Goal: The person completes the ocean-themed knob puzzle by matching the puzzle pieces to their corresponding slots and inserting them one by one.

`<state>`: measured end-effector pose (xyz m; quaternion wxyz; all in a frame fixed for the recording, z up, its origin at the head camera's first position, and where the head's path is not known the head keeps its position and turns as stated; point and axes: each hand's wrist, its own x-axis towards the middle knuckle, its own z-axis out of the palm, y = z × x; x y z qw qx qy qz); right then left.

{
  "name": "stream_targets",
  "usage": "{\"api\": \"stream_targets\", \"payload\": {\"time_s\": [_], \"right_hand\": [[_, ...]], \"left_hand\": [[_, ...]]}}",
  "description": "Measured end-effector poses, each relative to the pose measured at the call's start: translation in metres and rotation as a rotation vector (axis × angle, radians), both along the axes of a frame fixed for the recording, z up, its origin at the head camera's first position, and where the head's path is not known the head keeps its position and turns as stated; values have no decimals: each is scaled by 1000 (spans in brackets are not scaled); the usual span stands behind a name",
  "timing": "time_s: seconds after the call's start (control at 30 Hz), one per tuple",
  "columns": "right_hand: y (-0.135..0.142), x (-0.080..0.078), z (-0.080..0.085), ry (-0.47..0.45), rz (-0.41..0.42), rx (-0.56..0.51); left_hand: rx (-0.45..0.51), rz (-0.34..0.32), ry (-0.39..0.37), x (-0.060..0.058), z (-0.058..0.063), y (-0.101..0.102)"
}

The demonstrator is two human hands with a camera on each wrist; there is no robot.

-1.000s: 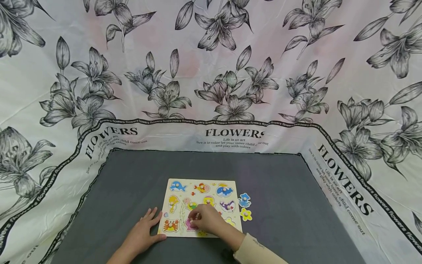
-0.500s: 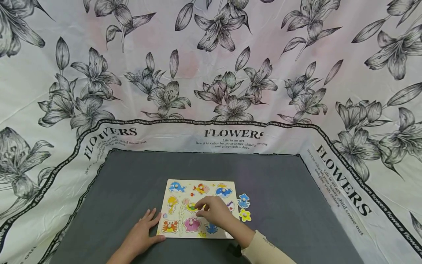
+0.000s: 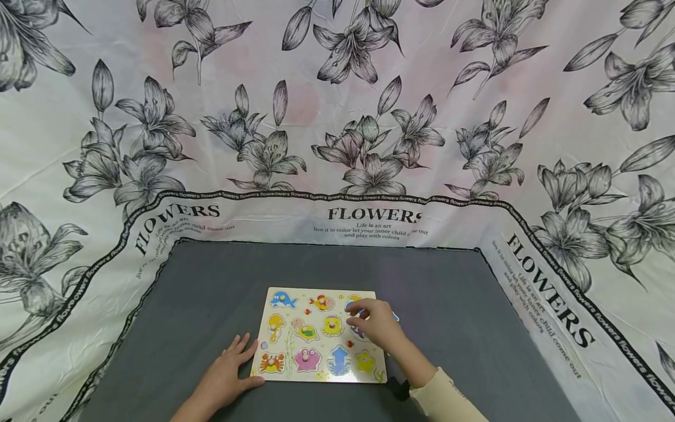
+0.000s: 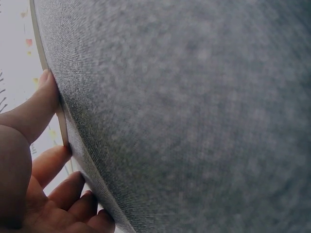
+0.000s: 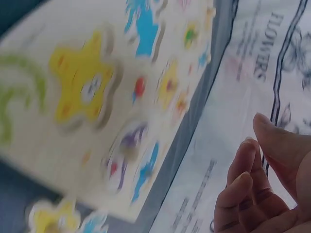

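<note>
A wooden peg puzzle board (image 3: 306, 378) with sea-animal shapes lies on the grey table. My left hand (image 3: 224, 372) rests at its left edge, thumb and fingers spread, thumb and index fingertips touching the rim. Over the board's right side hovers my right hand (image 3: 377, 322), fingers loosely bent with nothing between them. A pink piece with two eyes (image 3: 307, 359) sits in the bottom row. The blue squid shape (image 3: 339, 360) and yellow star shape (image 3: 365, 361) on the board show no knobs. Beside the board lie a loose yellow star piece (image 5: 53, 218) and a blue piece (image 5: 95, 223).
The dark grey table surface (image 3: 221, 269) extends around the board. A white cloth with printed flowers (image 3: 374, 176) rises behind and along both sides. A small dark object (image 3: 398, 390) lies near my right forearm.
My right hand has let go of the pink piece and moved right and away across the board, uncovering the squid and star shapes. My left hand has stayed at the left edge.
</note>
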<state>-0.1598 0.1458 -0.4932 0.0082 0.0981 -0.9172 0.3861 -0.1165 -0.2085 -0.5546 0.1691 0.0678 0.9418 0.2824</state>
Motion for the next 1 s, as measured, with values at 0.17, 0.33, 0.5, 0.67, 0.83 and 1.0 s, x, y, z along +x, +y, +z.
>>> {"api": "stream_targets", "payload": {"time_s": [0.17, 0.33, 0.5, 0.67, 0.83, 1.0], "right_hand": [[29, -3, -4, -18, -159, 35], [55, -5, -14, -22, -256, 58], [69, -6, -22, -21, -275, 41], [77, -9, -28, -30, -292, 56], [80, -11, -37, -84, -308, 98], [83, -13, -45, -154, -319, 137]], "left_hand": [[10, -5, 8, 0, -2, 1], [14, 1, 5, 1, 0, 0], [9, 0, 2, 1, 0, -1], [0, 2, -2, 0, 0, -1], [-2, 3, -9, -1, 0, -1], [2, 2, -8, -1, 2, 0]]}}
